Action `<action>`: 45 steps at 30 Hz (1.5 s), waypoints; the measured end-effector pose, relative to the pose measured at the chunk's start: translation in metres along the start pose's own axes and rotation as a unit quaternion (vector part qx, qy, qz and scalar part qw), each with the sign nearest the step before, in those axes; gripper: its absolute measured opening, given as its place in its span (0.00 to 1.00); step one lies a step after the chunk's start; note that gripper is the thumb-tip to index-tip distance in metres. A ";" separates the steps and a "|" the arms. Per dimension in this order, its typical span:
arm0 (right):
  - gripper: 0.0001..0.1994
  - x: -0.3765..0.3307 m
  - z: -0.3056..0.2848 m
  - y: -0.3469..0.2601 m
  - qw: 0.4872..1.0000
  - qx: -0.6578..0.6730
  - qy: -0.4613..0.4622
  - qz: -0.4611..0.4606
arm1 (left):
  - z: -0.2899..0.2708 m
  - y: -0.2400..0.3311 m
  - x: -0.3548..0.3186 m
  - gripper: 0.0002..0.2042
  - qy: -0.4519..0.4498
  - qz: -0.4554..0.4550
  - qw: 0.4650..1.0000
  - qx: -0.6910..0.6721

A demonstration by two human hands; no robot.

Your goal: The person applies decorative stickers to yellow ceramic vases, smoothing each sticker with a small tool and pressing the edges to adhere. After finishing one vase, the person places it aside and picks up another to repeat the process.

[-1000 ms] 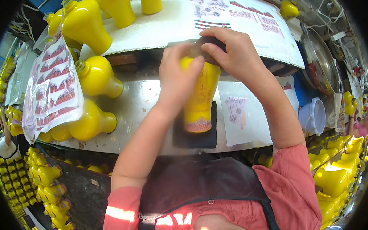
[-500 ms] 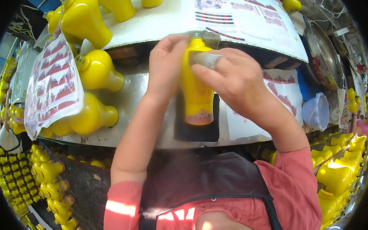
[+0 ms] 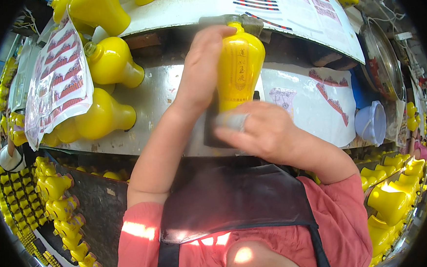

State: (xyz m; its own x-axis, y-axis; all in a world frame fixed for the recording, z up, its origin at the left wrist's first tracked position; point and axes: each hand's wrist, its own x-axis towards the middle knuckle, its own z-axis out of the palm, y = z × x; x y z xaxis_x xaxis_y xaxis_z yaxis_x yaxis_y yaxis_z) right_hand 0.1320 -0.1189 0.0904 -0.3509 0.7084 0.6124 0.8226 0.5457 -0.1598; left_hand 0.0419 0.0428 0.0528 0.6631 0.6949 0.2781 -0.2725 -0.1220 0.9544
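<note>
Single view only, from a fisheye camera worn on the person's head, the left of a side-by-side pair. It looked steeply down over the person's own chest: the red shirt [image 3: 336, 224] and dark apron [image 3: 232, 201] filled the lower part of the frame, and both forearms rose from there toward the middle. The workbench [image 3: 158, 102] lay just beyond, across the upper half, close to the lens, its straight front edge bowed by the wide optics. A dark circular rim closed off the corners. Left and right matched the person's own. Rows of yellow bottles [image 3: 56, 206] below the bench showed at the left edge. No second view was available, so no overlap could be noted.
</note>
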 end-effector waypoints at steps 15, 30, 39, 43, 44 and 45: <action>0.15 -0.051 0.002 0.016 0.982 0.086 0.096 0.141 | 0.006 -0.028 -0.004 0.18 0.040 0.144 0.965 0.214; 0.13 -0.054 0.004 0.007 0.890 0.134 0.158 0.406 | 0.015 -0.018 -0.034 0.33 0.024 0.117 0.937 0.329; 0.14 0.000 -0.019 0.044 0.924 0.001 0.187 0.333 | 0.017 -0.015 -0.037 0.51 0.014 0.092 0.918 0.386; 0.13 0.024 -0.029 0.056 0.937 0.025 0.134 0.323 | 0.018 -0.014 -0.037 0.55 0.017 0.085 0.912 0.401; 0.12 0.029 -0.031 0.058 0.945 0.041 0.111 0.305 | 0.018 -0.013 -0.037 0.56 0.016 0.087 0.910 0.405; 0.11 0.037 -0.030 0.065 0.934 0.021 0.093 0.344 | 0.018 -0.013 -0.037 0.56 0.016 0.086 0.906 0.414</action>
State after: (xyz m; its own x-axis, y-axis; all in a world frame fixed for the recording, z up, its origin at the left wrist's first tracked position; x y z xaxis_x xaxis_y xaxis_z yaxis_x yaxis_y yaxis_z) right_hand 0.1863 -0.0703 0.1262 0.3408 0.8095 0.4780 0.8056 0.0107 -0.5924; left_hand 0.0339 0.0057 0.0324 0.6369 0.6337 0.4391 0.2557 -0.7109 0.6552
